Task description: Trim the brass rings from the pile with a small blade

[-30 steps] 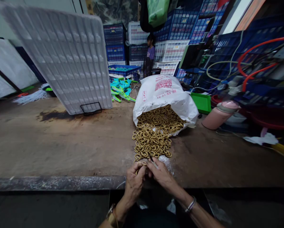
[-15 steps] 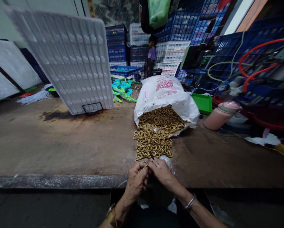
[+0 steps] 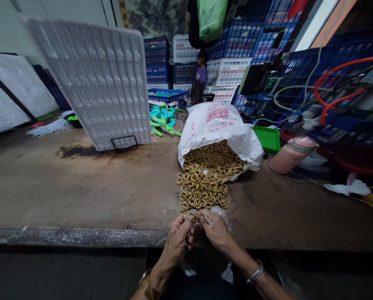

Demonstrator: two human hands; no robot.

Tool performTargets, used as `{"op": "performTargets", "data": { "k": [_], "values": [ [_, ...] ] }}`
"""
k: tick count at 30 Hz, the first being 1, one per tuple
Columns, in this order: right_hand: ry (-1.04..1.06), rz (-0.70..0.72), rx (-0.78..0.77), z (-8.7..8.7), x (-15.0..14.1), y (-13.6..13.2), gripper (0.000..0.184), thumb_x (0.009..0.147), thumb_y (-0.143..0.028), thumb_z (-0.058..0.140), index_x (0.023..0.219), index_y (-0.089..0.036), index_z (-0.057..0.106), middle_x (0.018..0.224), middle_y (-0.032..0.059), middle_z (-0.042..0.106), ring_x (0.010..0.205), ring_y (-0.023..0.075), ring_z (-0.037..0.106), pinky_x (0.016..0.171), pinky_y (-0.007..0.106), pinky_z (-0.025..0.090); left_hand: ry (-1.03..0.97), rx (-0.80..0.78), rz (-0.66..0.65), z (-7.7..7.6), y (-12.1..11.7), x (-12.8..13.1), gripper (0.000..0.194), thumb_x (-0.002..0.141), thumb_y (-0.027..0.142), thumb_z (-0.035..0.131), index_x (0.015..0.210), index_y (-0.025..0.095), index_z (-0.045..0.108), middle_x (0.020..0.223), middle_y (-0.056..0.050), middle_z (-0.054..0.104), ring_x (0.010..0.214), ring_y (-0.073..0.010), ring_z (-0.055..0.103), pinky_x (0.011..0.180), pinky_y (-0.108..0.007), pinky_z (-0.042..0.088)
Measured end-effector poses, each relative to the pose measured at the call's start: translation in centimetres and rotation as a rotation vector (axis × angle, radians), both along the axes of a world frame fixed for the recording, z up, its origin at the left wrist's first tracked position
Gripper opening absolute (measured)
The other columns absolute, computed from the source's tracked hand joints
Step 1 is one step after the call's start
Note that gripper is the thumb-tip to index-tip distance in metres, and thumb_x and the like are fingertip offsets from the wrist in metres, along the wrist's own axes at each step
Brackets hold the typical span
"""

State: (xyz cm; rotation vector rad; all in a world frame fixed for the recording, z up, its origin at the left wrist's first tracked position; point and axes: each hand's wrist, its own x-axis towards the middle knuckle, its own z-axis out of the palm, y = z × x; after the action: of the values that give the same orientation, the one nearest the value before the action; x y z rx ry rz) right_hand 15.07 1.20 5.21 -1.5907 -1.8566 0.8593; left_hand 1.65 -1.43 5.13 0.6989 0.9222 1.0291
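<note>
My left hand (image 3: 178, 236) is closed, fingertips pinching a gold-coloured ring (image 3: 188, 234) at the table's front edge. My right hand (image 3: 217, 230) is closed close beside it, its thumb and fingers round a small knife (image 3: 207, 219) whose pale handle shows. The blade is hidden by the fingers at the point where the two hands nearly meet. Just beyond my fingertips lies a heap of gold rings (image 3: 203, 187). It spills from the mouth of a white sack (image 3: 213, 121) with red print, lying on its side.
A ribbed translucent panel (image 3: 111, 83) stands upright at left on the wooden table (image 3: 80, 191). Green and turquoise plastic pieces (image 3: 164, 118) lie behind. At right are a pink bottle (image 3: 292, 154) and a green tray (image 3: 267, 138). Stacked crates (image 3: 227, 71) and a person (image 3: 200, 77) are at the back.
The dark blade that pointed up from my right hand has turned down out of sight by the left fingertips. The view has shifted slightly; the heap and sack lie as before.
</note>
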Motion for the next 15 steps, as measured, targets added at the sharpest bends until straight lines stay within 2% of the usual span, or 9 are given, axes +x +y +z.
{"op": "performTargets", "data": {
  "k": [3, 8, 12, 15],
  "values": [
    [-0.132, 0.138, 0.026, 0.3, 0.0, -0.6, 0.017, 0.073, -0.016, 0.036, 0.068, -0.019, 0.052, 0.06, -0.0007, 0.055, 0.054, 0.0108, 0.046, 0.052, 0.02, 0.031, 0.048, -0.007, 0.006, 0.4, 0.1, 0.1, 0.036, 0.07, 0.052, 0.054, 0.073, 0.017, 0.043, 0.052, 0.008, 0.042, 0.035, -0.0018, 0.032, 0.034, -0.014, 0.024],
    [-0.324, 0.201, -0.046, 1.0, -0.4, -0.8, 0.025, 0.063, -0.005, 0.036, 0.077, -0.018, 0.052, 0.064, 0.0002, 0.058, 0.057, 0.0112, 0.049, 0.053, 0.02, 0.027, 0.122, -0.015, 0.003, 0.4, -0.2, 0.2, 0.04, 0.066, 0.055, 0.057, 0.071, 0.018, 0.043, 0.048, 0.009, 0.041, 0.034, -0.0021, 0.032, 0.033, -0.014, 0.024],
    [-0.513, 0.118, -0.039, 0.7, 0.7, -0.3, 0.026, 0.064, -0.004, 0.039, 0.081, -0.017, 0.053, 0.067, 0.0027, 0.06, 0.057, 0.0121, 0.05, 0.052, 0.022, 0.024, 0.125, 0.009, -0.05, 0.9, -1.3, -0.1, 0.037, 0.07, 0.053, 0.055, 0.072, 0.017, 0.045, 0.05, 0.008, 0.044, 0.033, -0.0018, 0.033, 0.032, -0.013, 0.024],
    [-0.568, 0.01, -0.001, -0.2, 2.6, 0.1, 0.025, 0.065, -0.004, 0.04, 0.082, -0.017, 0.054, 0.065, 0.0031, 0.06, 0.056, 0.0125, 0.051, 0.052, 0.023, 0.024, 0.039, 0.047, -0.169, 1.6, -2.5, -0.5, 0.032, 0.073, 0.048, 0.054, 0.074, 0.017, 0.047, 0.049, 0.007, 0.046, 0.032, -0.0019, 0.033, 0.031, -0.013, 0.023]
  ]
}}
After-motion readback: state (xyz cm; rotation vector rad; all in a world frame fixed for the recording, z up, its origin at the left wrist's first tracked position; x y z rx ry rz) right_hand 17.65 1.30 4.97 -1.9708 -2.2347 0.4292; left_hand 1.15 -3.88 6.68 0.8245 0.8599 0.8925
